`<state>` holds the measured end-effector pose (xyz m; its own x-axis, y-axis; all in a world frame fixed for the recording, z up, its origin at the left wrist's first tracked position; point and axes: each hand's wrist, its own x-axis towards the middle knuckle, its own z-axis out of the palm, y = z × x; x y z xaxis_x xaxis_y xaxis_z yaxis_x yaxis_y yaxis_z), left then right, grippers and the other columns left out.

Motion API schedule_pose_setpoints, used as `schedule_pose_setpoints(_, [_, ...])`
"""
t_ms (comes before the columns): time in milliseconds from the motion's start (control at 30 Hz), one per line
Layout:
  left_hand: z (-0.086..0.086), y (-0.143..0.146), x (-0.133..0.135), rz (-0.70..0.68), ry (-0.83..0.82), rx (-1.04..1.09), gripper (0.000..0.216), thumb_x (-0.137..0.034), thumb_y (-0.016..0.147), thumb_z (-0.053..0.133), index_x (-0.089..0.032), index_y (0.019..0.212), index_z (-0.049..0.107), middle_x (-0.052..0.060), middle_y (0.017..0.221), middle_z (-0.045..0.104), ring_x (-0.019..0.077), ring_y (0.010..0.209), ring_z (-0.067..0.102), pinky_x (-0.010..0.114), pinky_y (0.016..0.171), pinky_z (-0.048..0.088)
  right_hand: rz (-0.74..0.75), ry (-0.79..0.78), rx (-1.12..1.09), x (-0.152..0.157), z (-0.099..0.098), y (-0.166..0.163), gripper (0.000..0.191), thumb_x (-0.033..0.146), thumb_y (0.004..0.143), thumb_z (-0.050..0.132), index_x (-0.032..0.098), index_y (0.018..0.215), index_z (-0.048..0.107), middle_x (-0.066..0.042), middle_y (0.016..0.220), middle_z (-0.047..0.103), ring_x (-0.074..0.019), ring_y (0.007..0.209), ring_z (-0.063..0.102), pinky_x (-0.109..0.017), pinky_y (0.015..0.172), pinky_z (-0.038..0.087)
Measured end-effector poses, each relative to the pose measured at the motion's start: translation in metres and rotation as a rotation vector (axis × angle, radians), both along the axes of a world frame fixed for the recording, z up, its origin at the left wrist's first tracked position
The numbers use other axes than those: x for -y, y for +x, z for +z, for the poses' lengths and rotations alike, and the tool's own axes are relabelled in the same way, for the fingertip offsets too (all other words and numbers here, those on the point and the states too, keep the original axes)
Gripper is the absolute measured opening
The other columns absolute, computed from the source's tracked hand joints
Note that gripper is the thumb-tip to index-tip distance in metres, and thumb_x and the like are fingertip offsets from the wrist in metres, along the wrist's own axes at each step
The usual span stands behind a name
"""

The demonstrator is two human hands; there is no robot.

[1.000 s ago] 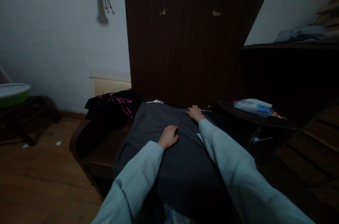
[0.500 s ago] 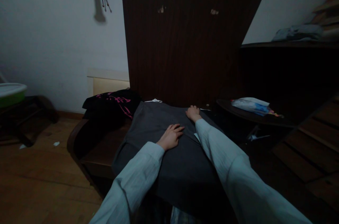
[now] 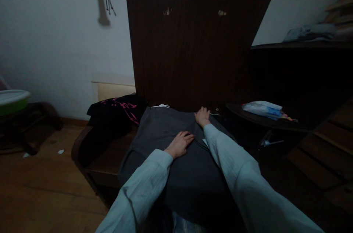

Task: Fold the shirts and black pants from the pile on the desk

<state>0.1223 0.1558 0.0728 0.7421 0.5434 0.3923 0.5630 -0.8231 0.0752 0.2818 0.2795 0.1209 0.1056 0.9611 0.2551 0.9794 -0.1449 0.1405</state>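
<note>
A dark grey cloth (image 3: 154,126), which looks like a garment, lies spread in front of me and drapes down toward my body. My left hand (image 3: 180,144) rests palm down on its middle, fingers stretched out and close to each other. Farther off, near the cloth's far right edge, my right hand (image 3: 202,117) lies on the fabric with its fingers extended. A small pale tag or patch (image 3: 205,143) shows beside my right sleeve. Both palms are hidden.
Black cloth with pink markings (image 3: 118,107) is heaped on the dark wooden furniture (image 3: 103,163) at left. A tall brown panel (image 3: 190,53) stands behind. To the right, a plastic packet (image 3: 261,109) lies on a curved shelf. A green-and-white basin (image 3: 13,102) sits far left.
My left hand has slid slightly right across the cloth, and its fingers have drawn closer together. My right hand stays near the far edge. The view has shifted a little.
</note>
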Motion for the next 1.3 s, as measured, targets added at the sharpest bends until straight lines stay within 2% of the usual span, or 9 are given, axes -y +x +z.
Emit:
schedule_pose_setpoints(200, [-0.002,0.0,0.0,0.033,-0.049,0.006,0.05,-0.006,0.071,0.039,-0.013,0.12,0.046,0.006,0.13,0.045,0.0217,0.118,0.034,0.037,0.098,0.028,-0.053,-0.038,0.005,0.0,-0.007,0.009,0.057,0.04,0.086,0.03,0.005,0.13,0.033,-0.016,0.142,0.019,-0.0312,0.129,0.014,-0.05,0.1,0.011])
schedule_pose_setpoints(300, [-0.004,0.0,-0.001,0.061,-0.082,0.014,0.047,-0.006,0.071,0.039,-0.015,0.115,0.052,0.004,0.126,0.049,0.0212,0.117,0.036,0.037,0.097,0.03,0.099,-0.094,-0.039,0.003,-0.01,0.012,0.059,0.049,0.086,0.025,0.009,0.127,0.041,-0.014,0.139,0.028,-0.0294,0.127,0.02,-0.048,0.1,0.015])
schedule_pose_setpoints(433, [-0.005,-0.001,-0.002,0.089,-0.098,0.041,0.045,-0.005,0.068,0.04,-0.015,0.109,0.057,0.003,0.123,0.052,0.0206,0.115,0.038,0.035,0.098,0.031,0.409,0.067,-0.007,0.016,-0.005,0.015,0.054,0.046,0.088,0.021,0.013,0.124,0.044,-0.012,0.134,0.038,-0.0226,0.125,0.027,-0.042,0.102,0.015])
schedule_pose_setpoints(533, [-0.007,0.0,-0.004,0.091,-0.107,0.068,0.045,-0.006,0.067,0.041,-0.014,0.108,0.058,0.003,0.122,0.053,0.0205,0.114,0.04,0.034,0.098,0.031,0.531,0.139,-0.008,0.036,-0.001,0.027,0.052,0.043,0.089,0.019,0.014,0.125,0.042,-0.01,0.132,0.041,-0.0198,0.125,0.029,-0.038,0.103,0.014])
schedule_pose_setpoints(600, [-0.008,0.0,-0.005,0.084,-0.115,0.079,0.045,-0.006,0.067,0.042,-0.014,0.108,0.058,0.004,0.122,0.054,0.0205,0.114,0.041,0.034,0.098,0.032,0.512,0.131,0.004,0.052,-0.003,0.043,0.052,0.044,0.088,0.02,0.014,0.124,0.045,-0.01,0.132,0.041,-0.0209,0.125,0.029,-0.04,0.103,0.014])
schedule_pose_setpoints(800, [-0.01,0.0,-0.006,0.076,-0.134,0.088,0.048,-0.006,0.065,0.043,-0.015,0.111,0.056,0.004,0.123,0.052,0.0201,0.114,0.04,0.035,0.098,0.032,0.179,-0.145,-0.098,0.077,-0.011,0.085,0.053,0.046,0.087,0.021,0.019,0.129,0.037,-0.007,0.138,0.033,-0.0238,0.124,0.031,-0.042,0.097,0.026])
schedule_pose_setpoints(900, [-0.01,-0.001,-0.007,0.087,-0.141,0.094,0.047,-0.006,0.065,0.043,-0.016,0.11,0.056,0.004,0.122,0.053,0.0195,0.114,0.041,0.034,0.097,0.032,0.13,-0.131,-0.078,0.078,-0.009,0.075,0.056,0.049,0.086,0.024,0.017,0.129,0.037,-0.009,0.139,0.029,-0.0271,0.126,0.026,-0.044,0.099,0.022])
schedule_pose_setpoints(1133, [-0.003,-0.001,-0.002,0.072,-0.115,0.158,0.038,-0.006,0.064,0.045,-0.015,0.097,0.061,0.006,0.105,0.061,0.0184,0.103,0.048,0.031,0.093,0.036,0.275,-0.096,-0.04,0.102,-0.008,0.018,0.059,0.051,0.076,0.046,0.013,0.122,0.047,-0.016,0.134,0.037,-0.0312,0.123,0.029,-0.045,0.098,0.021])
schedule_pose_setpoints(1300, [0.002,-0.004,-0.001,0.277,-0.066,0.32,0.021,-0.007,0.07,0.041,-0.016,0.07,0.06,0.006,0.075,0.061,0.0175,0.081,0.051,0.029,0.079,0.042,0.496,0.053,-0.243,0.113,-0.021,-0.026,0.039,0.029,0.082,0.04,0.013,0.117,0.051,-0.015,0.129,0.043,-0.0259,0.119,0.037,-0.042,0.097,0.027])
